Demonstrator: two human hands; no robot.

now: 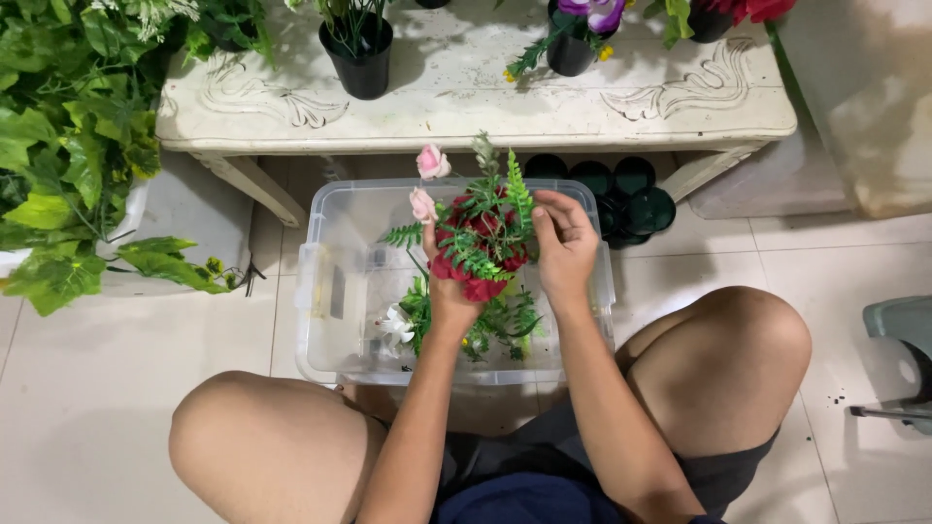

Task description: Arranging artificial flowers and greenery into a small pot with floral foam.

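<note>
Clear plastic, lidless, sitting on pale floor tiles between two bare knees: a storage bin [320, 291], landmark for all else. Held just above its middle, a bunch of artificial flowers [481, 238], red blooms mixed with green fern sprigs, two pink rosebuds rising at its upper left. Gripped from below by the left hand [449, 296], fingers closed round the stems, though mostly buried under red petals and hard to make out singly. On the bunch's right side, the right hand [563, 243], fingers curled and pinching at a fern tip, perhaps holding it, grip not fully readable from this angle. Down inside the bin, beneath the bunch, more loose greenery and a white flower [396, 325], partly hidden by the left forearm and blurred by the cloudy wall. Behind the bin, a white carved table [466, 107], its far edge cut off by the top of the frame, bearing black pots [357, 53] with plants, tops cropped away. Under the table, just behind the bin's right rear corner, a stack of empty dark green pots [631, 194], partly screened by the right hand and the bin rim. Left of the bin, a mass of leafy green foliage [68, 155] spilling over a white ledge. Far right of the bin, a grey-green stool [903, 340], cut by the frame edge.
</note>
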